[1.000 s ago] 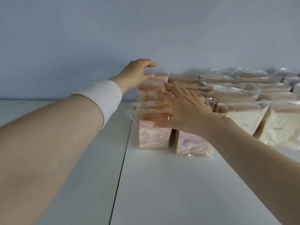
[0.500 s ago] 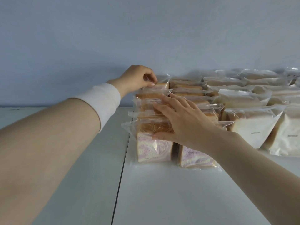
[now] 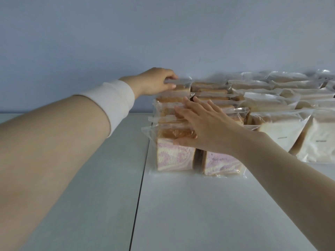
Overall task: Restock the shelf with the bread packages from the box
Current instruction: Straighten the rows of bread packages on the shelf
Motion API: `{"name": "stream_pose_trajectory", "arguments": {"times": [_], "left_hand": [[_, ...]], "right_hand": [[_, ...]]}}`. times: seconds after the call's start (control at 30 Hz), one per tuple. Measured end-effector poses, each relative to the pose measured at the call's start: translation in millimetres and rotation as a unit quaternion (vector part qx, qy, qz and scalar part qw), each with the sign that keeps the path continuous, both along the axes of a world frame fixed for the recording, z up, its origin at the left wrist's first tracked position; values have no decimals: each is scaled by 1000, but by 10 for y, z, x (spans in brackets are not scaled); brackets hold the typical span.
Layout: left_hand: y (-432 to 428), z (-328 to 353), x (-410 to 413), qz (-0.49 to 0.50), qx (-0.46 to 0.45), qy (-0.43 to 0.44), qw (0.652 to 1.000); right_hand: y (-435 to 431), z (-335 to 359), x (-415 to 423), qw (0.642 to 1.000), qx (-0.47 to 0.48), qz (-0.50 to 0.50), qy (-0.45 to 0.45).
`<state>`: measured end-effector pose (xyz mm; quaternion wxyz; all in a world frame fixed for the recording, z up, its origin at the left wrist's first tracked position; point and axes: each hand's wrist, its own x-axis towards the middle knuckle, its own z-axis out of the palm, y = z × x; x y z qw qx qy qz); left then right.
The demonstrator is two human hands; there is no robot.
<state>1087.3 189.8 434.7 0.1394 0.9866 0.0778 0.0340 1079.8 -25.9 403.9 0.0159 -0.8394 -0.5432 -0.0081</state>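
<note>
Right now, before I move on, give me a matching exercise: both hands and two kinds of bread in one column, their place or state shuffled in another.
Things:
1. left hand
2. right hand
3. pink bread
4. white bread

Place or state:
A. right side of the shelf
B. flat on the packages
C. pinches the rear package
D. front of the left rows

Pairs: 1-C, 2-B, 3-D, 4-A
</note>
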Motion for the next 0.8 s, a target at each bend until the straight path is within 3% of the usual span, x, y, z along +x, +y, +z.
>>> {"name": "stream_pose_trajectory", "arguments": {"times": [0.13, 0.2, 0.27, 0.37, 0.47, 0.53, 0.8], "left_hand": [[-165, 183, -410, -15, -22, -42, 999], [-278, 218, -695, -30, -43, -34, 998], [-397, 179, -976, -49, -29, -18, 998], [-541, 18, -1238, -68, 49, -11, 996], [-636, -161, -1275, -71, 97, -15, 993], [-666, -250, -1247, -67, 96, -29, 993], [-643, -366, -1209, -58, 49, -75, 994]], "right_hand": [[-53, 71, -37, 1000, -12, -9, 0], [-175, 79, -110, 999, 33, -30, -7], [-374, -18, -258, 985, 164, -43, -26], [-659, -390, -624, 932, 351, -86, -1], [-631, -750, -882, 927, 301, -185, 125], [-484, -889, -911, 917, 277, -237, 162], [-120, -950, -775, 892, 269, -343, 123]]}}
